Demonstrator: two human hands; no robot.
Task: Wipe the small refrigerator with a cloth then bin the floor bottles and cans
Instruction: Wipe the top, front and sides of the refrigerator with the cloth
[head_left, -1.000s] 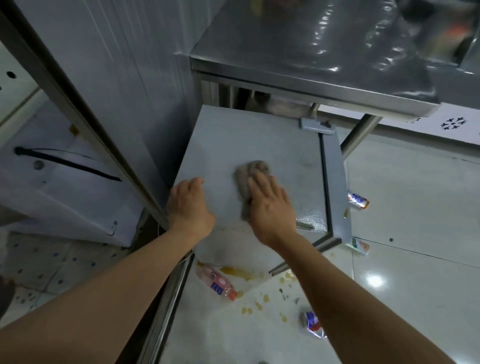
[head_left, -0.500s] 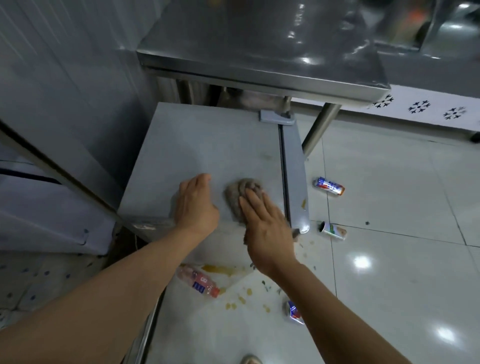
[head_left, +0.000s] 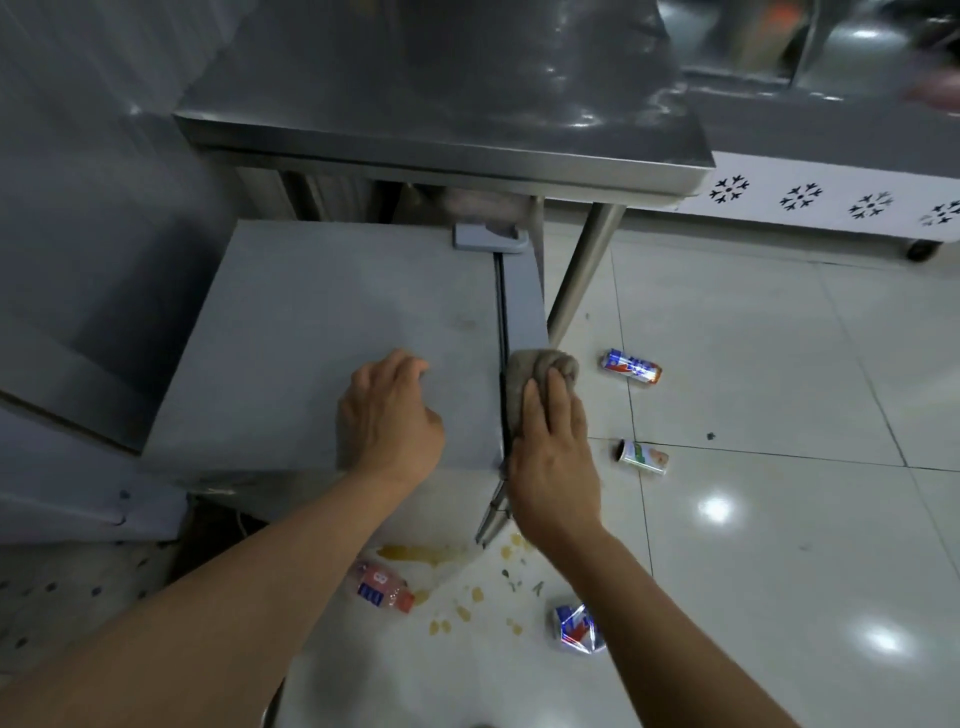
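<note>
While the left hand (head_left: 389, 421) rests with loosely bent fingers on the fridge (head_left: 332, 338) top at frame centre, holding nothing, the right hand (head_left: 553, 447) lies flat, fingers straight and together, pressing the cloth (head_left: 530, 371) onto the top edge of the fridge door just right of centre. On the floor (head_left: 779, 441), a blue can (head_left: 631, 366) and a white can (head_left: 643, 456) lie on their sides right of the door, apart from each other. Low in the frame a bottle (head_left: 382, 590) lies beside yellow spill stains (head_left: 415, 553), and a crushed can (head_left: 574, 629) sits partly behind the right forearm. A steel tabletop (head_left: 441, 104) overhangs the fridge's far end at the upper centre.
</note>
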